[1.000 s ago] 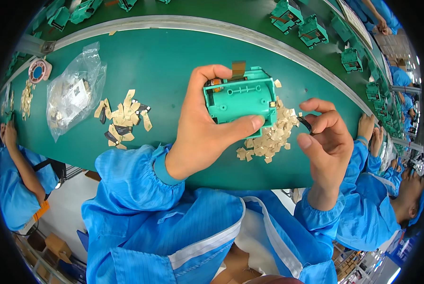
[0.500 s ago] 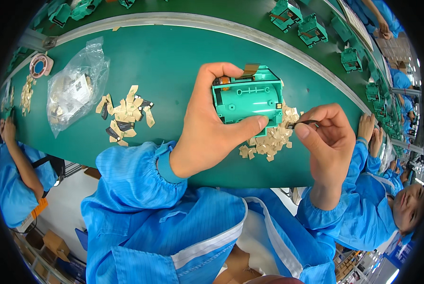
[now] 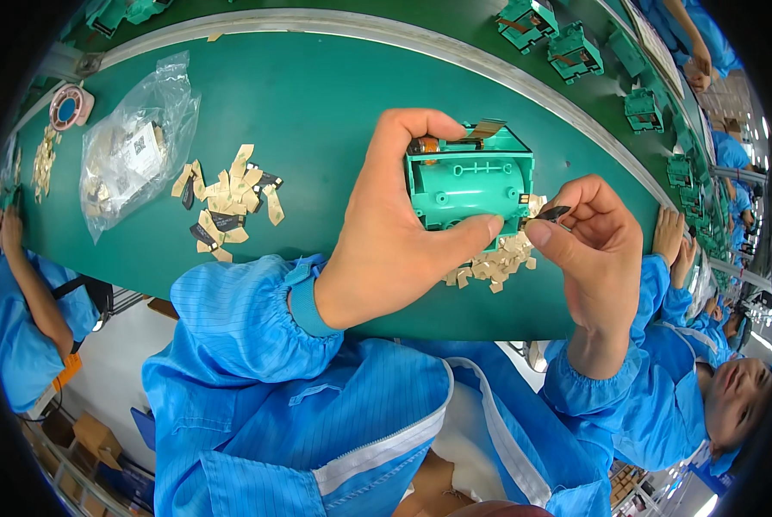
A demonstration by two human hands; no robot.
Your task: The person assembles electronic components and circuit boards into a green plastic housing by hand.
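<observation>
My left hand is closed round a green plastic housing, thumb along its lower edge and fingers at its upper left. The housing has a curved, trough-like face, with a brown flat flex cable and an orange-brown part at its top. Between the thumb and fingers of my right hand is a small, thin black strip, close to the housing's lower right corner. Whether the strip touches the housing I cannot tell. Small cream paper pieces lie on the green table under the housing, partly hidden.
Left of my hands lies a pile of cream-backed black strips. Beyond it are a clear plastic bag and a pink-and-blue round roll. Several green housings stand past the table's metal rail. Co-workers in blue sit at both sides.
My left hand and the housing appear slightly farther right. The black strip in my right hand sits nearer the housing's lower right corner and is turned more upward.
</observation>
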